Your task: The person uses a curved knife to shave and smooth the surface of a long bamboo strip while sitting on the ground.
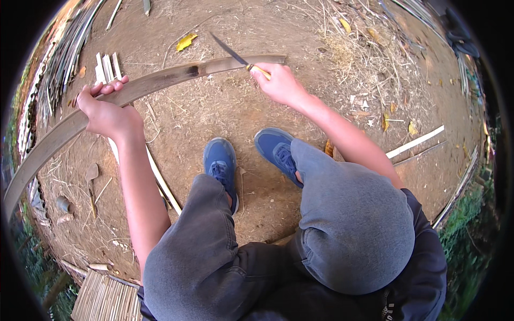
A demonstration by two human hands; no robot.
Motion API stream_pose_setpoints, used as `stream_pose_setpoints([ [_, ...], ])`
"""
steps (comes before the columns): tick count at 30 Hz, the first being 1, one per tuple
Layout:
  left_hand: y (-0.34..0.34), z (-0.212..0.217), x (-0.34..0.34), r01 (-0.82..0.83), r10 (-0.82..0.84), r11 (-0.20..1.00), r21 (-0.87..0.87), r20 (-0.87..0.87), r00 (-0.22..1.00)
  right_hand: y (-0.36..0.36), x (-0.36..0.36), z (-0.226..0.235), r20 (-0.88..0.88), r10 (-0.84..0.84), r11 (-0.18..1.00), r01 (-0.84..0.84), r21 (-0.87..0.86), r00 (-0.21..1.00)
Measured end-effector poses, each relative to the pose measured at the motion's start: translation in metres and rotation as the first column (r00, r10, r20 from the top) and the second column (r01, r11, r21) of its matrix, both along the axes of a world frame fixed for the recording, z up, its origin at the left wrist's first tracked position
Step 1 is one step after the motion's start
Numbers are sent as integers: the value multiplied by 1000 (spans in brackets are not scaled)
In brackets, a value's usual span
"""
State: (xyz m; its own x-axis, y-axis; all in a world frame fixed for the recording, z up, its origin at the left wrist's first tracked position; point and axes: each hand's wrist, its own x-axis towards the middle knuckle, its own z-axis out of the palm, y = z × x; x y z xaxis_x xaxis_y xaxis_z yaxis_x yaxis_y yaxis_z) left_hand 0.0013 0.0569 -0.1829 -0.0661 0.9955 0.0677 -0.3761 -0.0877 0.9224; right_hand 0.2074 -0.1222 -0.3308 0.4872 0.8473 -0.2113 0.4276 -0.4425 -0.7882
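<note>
The person is sitting low over bare earth and is working a long bamboo slat (134,88), which is running from 8 o'clock at the frame's rim up to about 12 o'clock. The left hand (107,112) is wrapping around the slat at 10 o'clock, fingers curled over its upper edge. The right hand (278,83) is closing in a fist around the yellow handle of a knife (231,52) at 1 o'clock; the blade is crossing the slat's far end and pointing toward 11 o'clock.

Risk, as judged: the blade is angling toward the side of the holding hand. A slip along the slat's smooth face, or a sudden give at the dark node (195,69), could send the edge along the slat toward those fingers. The slat is resting unsupported between the hands, so it could twist under pressure.

Surroundings: two blue shoes (222,163) are sitting at centre, just below the work. A pale split strip (160,184) is lying under the left forearm. Short cut pieces (107,67) are lying at 10 o'clock just beyond the slat, and bundled canes (64,59) further out. Another pale strip (415,142) is lying at 3 o'clock. A woven mat (104,299) is showing at 7 o'clock. Dry grass and yellow leaves are scattering the ground at 1 o'clock.
</note>
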Motion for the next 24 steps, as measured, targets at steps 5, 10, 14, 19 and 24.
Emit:
stream_pose_setpoints([
  [5, -2, 3, 2, 2, -2, 1000, 7, 10, 1000, 3, -4, 44, 114, 35, 996, -25, -90, 993],
  [10, -8, 4, 6, 40, -40, 999, 34, 3, 999, 2, 1, 44, 156, 47, 976, -12, -219, 987],
  [14, -6, 6, 1, 48, -48, 997, 67, 0, 999, 2, -3, 58, 152, 100, 985, -77, -153, 983],
  [19, -7, 4, 2, 96, -98, 992, 77, 25, 995, -8, -10, 55, 163, 74, 984, -45, -174, 984],
  [24, -8, 3, 2, 99, -99, 990, 100, -8, 995, -16, -17, 76, 132, 98, 980, -73, -184, 986],
])
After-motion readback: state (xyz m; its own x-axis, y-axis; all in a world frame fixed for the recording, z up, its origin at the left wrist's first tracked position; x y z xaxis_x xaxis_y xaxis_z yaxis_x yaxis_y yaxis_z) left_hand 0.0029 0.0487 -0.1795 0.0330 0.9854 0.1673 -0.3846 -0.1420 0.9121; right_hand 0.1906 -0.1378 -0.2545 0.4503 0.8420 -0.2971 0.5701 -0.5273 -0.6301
